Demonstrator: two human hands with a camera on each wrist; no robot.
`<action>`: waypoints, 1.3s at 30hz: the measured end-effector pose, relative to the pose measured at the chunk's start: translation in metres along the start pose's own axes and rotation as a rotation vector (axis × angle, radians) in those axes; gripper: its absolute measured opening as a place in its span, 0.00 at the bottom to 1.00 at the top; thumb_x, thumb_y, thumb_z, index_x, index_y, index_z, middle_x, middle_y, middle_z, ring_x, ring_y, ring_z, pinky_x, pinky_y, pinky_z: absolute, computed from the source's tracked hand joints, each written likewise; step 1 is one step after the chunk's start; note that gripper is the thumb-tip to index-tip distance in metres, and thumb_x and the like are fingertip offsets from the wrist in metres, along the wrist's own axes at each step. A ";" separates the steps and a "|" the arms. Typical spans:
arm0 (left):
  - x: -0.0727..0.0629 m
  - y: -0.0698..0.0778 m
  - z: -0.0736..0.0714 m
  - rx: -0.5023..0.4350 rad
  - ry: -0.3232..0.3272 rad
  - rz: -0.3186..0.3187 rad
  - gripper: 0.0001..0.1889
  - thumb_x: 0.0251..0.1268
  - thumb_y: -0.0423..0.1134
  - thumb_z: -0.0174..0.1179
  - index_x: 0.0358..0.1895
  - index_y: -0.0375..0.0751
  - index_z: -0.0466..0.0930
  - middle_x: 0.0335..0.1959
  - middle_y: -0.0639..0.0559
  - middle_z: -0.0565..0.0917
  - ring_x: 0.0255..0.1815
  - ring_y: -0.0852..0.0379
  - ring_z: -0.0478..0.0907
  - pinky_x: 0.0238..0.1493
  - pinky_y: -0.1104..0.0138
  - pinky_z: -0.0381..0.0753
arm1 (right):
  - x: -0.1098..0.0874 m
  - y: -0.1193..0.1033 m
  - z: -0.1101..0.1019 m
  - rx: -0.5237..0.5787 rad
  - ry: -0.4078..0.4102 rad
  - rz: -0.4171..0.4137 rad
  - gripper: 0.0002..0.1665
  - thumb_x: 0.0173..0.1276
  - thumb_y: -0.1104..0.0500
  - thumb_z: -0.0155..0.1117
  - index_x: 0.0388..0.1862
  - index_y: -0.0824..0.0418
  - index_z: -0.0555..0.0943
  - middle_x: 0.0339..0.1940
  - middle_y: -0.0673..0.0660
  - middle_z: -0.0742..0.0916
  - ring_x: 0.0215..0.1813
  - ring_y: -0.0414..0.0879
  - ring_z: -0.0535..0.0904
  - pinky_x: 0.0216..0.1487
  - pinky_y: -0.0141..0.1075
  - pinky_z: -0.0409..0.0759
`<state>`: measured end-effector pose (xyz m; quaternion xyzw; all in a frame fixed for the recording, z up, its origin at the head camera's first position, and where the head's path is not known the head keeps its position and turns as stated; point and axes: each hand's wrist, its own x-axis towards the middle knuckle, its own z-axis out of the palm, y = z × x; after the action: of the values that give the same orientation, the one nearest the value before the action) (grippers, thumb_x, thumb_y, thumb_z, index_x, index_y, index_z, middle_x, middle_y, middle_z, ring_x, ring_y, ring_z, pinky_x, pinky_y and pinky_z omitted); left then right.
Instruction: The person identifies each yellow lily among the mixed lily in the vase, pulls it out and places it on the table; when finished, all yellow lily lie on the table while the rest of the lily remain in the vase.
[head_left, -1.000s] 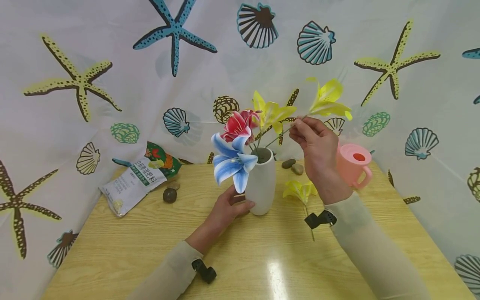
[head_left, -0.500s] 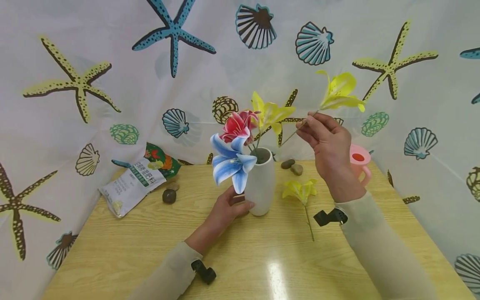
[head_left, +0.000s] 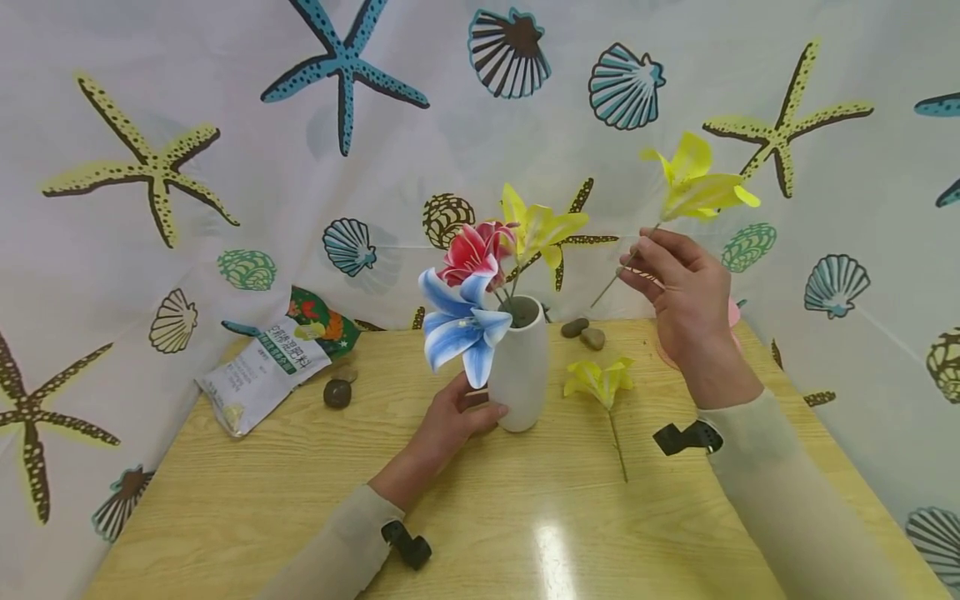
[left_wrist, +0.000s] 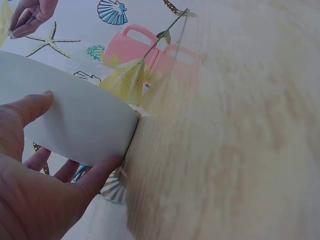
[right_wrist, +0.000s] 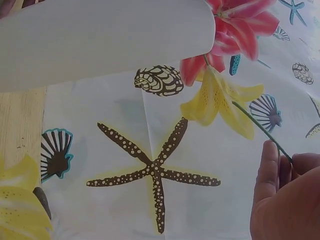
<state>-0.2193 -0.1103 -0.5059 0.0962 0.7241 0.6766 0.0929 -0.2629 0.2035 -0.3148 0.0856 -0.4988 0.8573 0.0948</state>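
Observation:
My left hand [head_left: 453,421] holds the lower part of a white vase [head_left: 519,375] on the wooden table, thumb on one side and fingers round the other in the left wrist view. Blue [head_left: 465,325], red [head_left: 480,250] and yellow artificial lilies lean out of the vase mouth. My right hand [head_left: 693,308] is raised to the right of the vase, pinching the thin green stem [right_wrist: 262,127] of another yellow lily [head_left: 693,185] between thumb and fingers. The bare stem end points down left, apart from the vase. One more yellow lily [head_left: 600,382] lies on the table.
A pink mug-like container [left_wrist: 120,47] stands at the back right, mostly hidden by my right hand in the head view. Stones [head_left: 592,337] lie behind the vase. Left are a dark stone [head_left: 337,393] and a printed bag [head_left: 270,367]. Patterned cloth [head_left: 420,50] hangs behind.
My right hand has moved right with the yellow lily, and the stem end has gone from beside the vase mouth to well clear of it. The left hand stays on the vase.

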 end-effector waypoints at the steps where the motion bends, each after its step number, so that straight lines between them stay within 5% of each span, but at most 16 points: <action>1: 0.000 0.000 0.000 -0.001 -0.001 -0.001 0.37 0.74 0.43 0.75 0.84 0.59 0.72 0.82 0.51 0.78 0.82 0.38 0.78 0.80 0.42 0.80 | 0.000 -0.001 -0.003 -0.008 0.001 -0.002 0.08 0.76 0.66 0.76 0.51 0.65 0.90 0.40 0.56 0.93 0.42 0.46 0.94 0.51 0.37 0.95; 10: -0.001 0.003 -0.001 0.015 0.000 -0.006 0.37 0.75 0.46 0.74 0.84 0.60 0.71 0.83 0.52 0.78 0.82 0.39 0.77 0.80 0.41 0.80 | 0.000 -0.005 -0.027 -0.048 0.041 0.010 0.10 0.72 0.66 0.79 0.50 0.67 0.91 0.40 0.56 0.95 0.38 0.46 0.93 0.46 0.36 0.95; 28: 0.001 0.002 -0.001 0.001 -0.013 0.004 0.37 0.76 0.43 0.73 0.84 0.60 0.71 0.81 0.48 0.78 0.82 0.38 0.77 0.82 0.40 0.78 | -0.013 -0.017 -0.077 -0.271 0.152 0.092 0.11 0.73 0.63 0.80 0.51 0.55 0.94 0.44 0.48 0.97 0.41 0.40 0.96 0.48 0.31 0.94; 39: 0.001 0.000 0.000 0.015 0.008 -0.004 0.38 0.75 0.45 0.75 0.84 0.61 0.71 0.81 0.48 0.79 0.81 0.38 0.78 0.80 0.41 0.81 | -0.026 -0.006 -0.112 -0.366 0.119 0.113 0.10 0.77 0.67 0.74 0.47 0.51 0.93 0.41 0.44 0.97 0.38 0.38 0.96 0.44 0.30 0.93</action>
<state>-0.2199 -0.1096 -0.5064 0.0927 0.7297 0.6714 0.0908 -0.2422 0.3014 -0.3706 -0.0122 -0.6439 0.7597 0.0897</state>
